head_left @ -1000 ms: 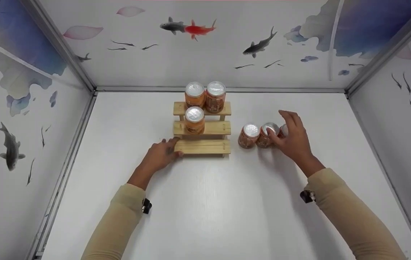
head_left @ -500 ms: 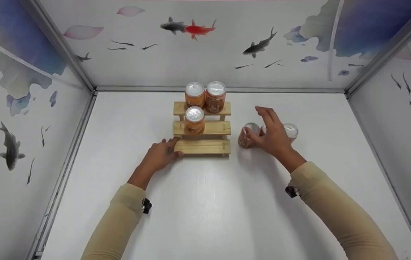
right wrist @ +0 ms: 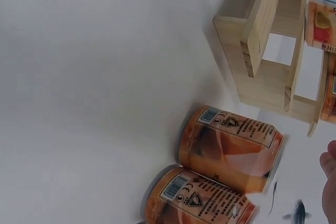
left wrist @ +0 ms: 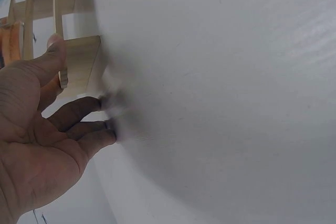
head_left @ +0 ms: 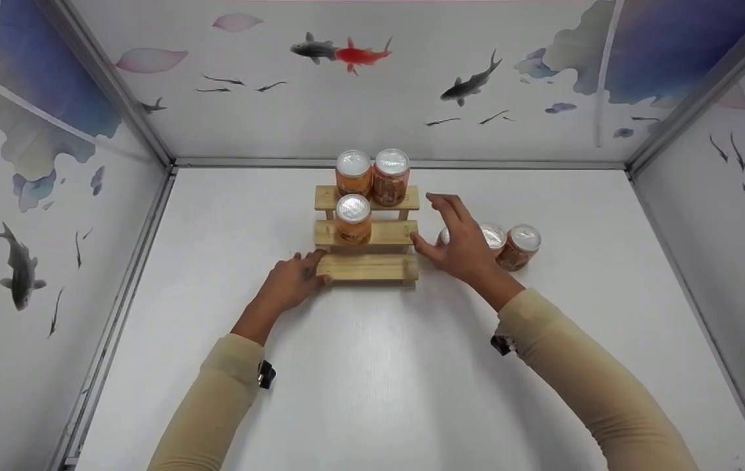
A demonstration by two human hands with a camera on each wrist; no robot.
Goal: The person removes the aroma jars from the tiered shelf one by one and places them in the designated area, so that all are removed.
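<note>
A three-step wooden display stand (head_left: 367,267) stands on the white table. My left hand (head_left: 287,282) pinches the left end of its lowest step; the left wrist view shows the thumb (left wrist: 54,56) on the step's front edge. Two orange cans with silver lids sit on the top step, one a right can (head_left: 390,178). A third can (head_left: 353,221) sits at the left of the middle step. My right hand (head_left: 469,252) holds nothing, fingers spread, thumb tip close to the stand's right end. It partly hides a row of three cans, whose rightmost can (head_left: 521,248) shows plainly.
The lowest step carries no can. In the right wrist view, an upright can (right wrist: 231,148) and its neighbouring can (right wrist: 197,198) stand close together beside the stand. White panels painted with fish, including a red fish (head_left: 363,52), enclose the table's back and sides.
My right hand has moved left across the row of cans, toward the stand's right end, uncovering the rightmost can. My left hand and the cans have stayed in place.
</note>
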